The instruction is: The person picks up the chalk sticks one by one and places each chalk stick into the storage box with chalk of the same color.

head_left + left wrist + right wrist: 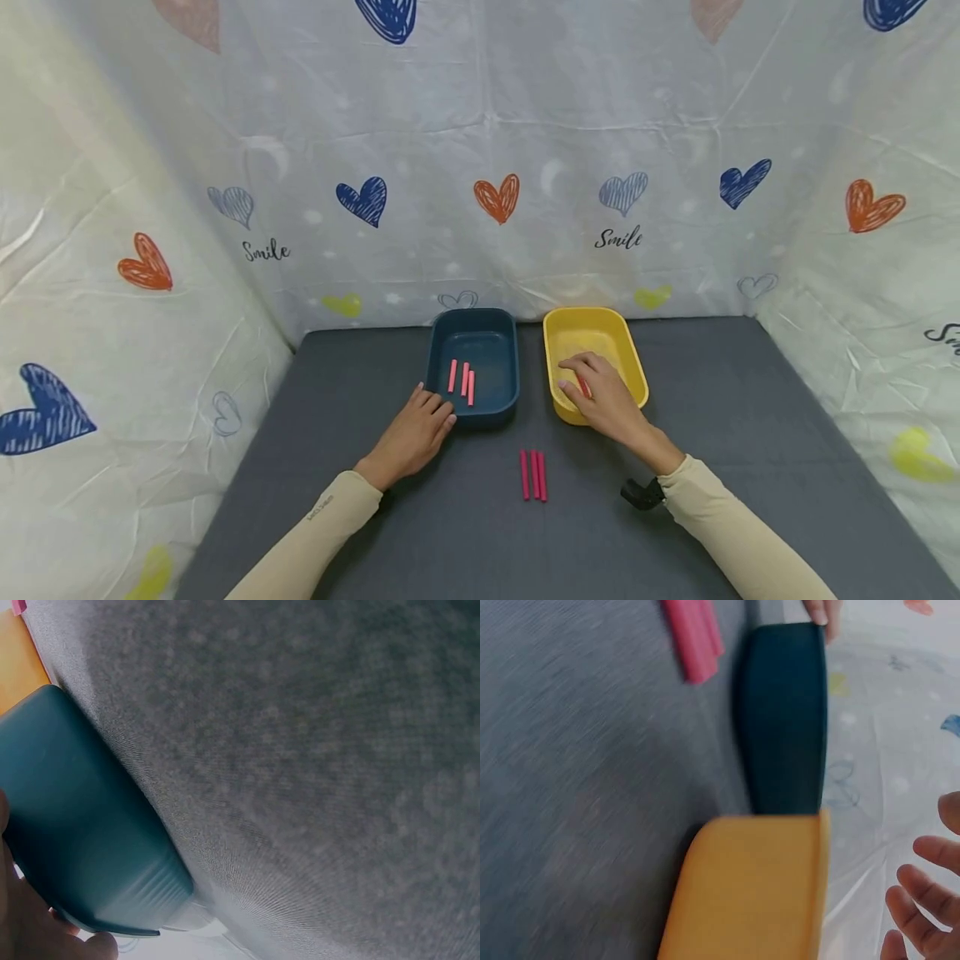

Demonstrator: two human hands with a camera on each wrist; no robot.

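My left hand [411, 435] grips the near left corner of a dark blue plastic bin [504, 404], its fingers over the rim. In the left wrist view the bin's outer wall [90, 817] fills the lower left. Three short light pink sticks [452, 376] lie in this bin. Over the yellow bin [637, 385] hovers my right hand [603, 398]. A red stick [583, 385] shows beneath its fingers, partly hidden. In the right wrist view the right hand's fingers [926, 892] are spread with nothing seen between them.
Three dark pink sticks [535, 476] lie side by side on the grey cloth-covered table [465, 533], in front of the bins. A white curtain printed with hearts [420, 267] hangs behind and at both sides. A black strap piece [642, 495] hangs at my right wrist.
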